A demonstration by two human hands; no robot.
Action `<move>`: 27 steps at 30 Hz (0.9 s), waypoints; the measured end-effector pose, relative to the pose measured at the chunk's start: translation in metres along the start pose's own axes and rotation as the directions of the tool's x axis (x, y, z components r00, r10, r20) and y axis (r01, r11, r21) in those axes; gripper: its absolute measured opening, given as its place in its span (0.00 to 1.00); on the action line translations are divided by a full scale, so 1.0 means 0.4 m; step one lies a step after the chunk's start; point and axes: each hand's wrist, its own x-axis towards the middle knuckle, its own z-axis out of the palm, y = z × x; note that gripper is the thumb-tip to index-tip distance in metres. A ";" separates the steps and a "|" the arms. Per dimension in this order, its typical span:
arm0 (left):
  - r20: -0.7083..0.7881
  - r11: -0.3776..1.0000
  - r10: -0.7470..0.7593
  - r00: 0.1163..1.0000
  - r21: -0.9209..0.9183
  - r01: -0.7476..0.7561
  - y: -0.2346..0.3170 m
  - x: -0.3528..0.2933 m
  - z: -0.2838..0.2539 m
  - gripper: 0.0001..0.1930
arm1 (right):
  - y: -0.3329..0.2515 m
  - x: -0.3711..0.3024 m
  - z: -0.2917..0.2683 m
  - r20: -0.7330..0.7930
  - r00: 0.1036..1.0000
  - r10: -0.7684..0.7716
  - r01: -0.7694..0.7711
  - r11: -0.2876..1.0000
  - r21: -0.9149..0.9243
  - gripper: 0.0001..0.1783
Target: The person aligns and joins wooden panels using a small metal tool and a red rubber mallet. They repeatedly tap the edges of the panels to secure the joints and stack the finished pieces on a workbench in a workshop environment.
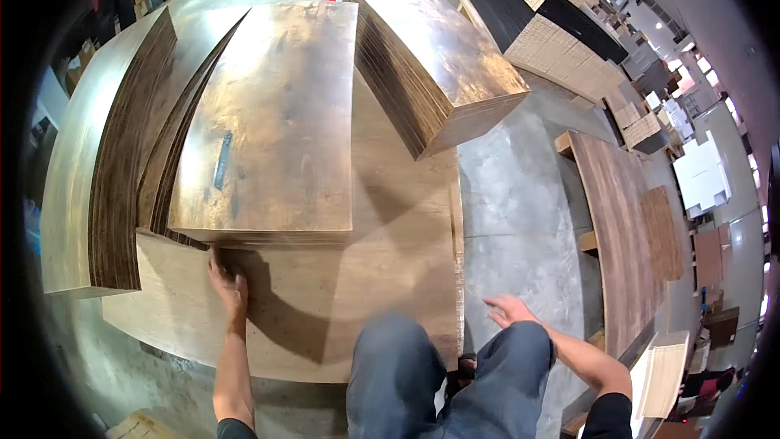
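Note:
In the middle lies a stack of brown wooden boards (pixel 284 114), with a shiny, smudged top and a blue mark on it. My left hand (pixel 230 283) reaches up to its near left corner, fingers stretched and fingertips touching the edge there. I see no board lifted in that hand. My right hand (pixel 509 310) is by my right knee, fingers stretched apart and holding nothing. Under the stack is a wide, pale wooden sheet (pixel 398 276). Thin dark boards (pixel 162 171) lean along the stack's left side.
Another board stack (pixel 118 154) stands at the left, and one more (pixel 443 41) sits at the back right. Grey concrete floor (pixel 520 211) runs along the right. Beyond it, a long brown panel (pixel 613 228) rests on wooden supports. Black and pale stacked pieces (pixel 552 41) fill the far right.

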 end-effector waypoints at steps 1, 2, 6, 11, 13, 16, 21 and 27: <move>-0.017 0.991 0.012 1.000 -0.132 -0.014 -0.063 0.020 -0.039 0.38 | -0.044 0.085 0.013 -0.105 0.991 -0.083 0.084 0.996 0.012 0.26; -0.019 0.963 0.014 1.000 -0.269 -0.018 -0.093 0.029 -0.060 0.38 | -0.091 0.159 0.018 -0.210 0.967 -0.142 0.150 0.989 0.018 0.26; 0.021 0.926 -0.253 0.967 -0.283 0.248 0.007 0.074 0.033 0.26 | -0.101 0.341 0.065 -0.408 0.854 -0.324 0.342 0.939 -0.029 0.30; -0.180 0.933 -0.284 0.942 -0.278 0.228 0.052 0.081 0.103 0.21 | -0.200 0.501 0.093 -0.382 0.880 -0.280 0.377 0.903 0.205 0.34; -0.185 0.942 -0.229 0.956 -0.290 0.170 -0.025 0.110 0.064 0.21 | -0.243 0.573 0.135 -0.388 0.881 -0.270 0.411 0.843 0.346 0.36; -0.226 0.948 -0.249 0.942 -0.254 0.190 -0.080 0.136 0.026 0.20 | -0.330 0.675 0.202 -0.417 0.863 -0.285 0.475 0.741 0.475 0.41; -0.145 0.932 -0.217 0.965 -0.326 0.160 -0.027 0.100 0.040 0.19 | -0.494 0.774 0.276 -0.456 0.862 -0.221 0.468 0.694 0.547 0.49; -0.181 0.941 -0.211 0.961 -0.303 0.149 0.026 0.079 0.034 0.24 | -0.525 0.776 0.357 -0.649 0.730 -0.217 0.626 0.593 0.506 0.56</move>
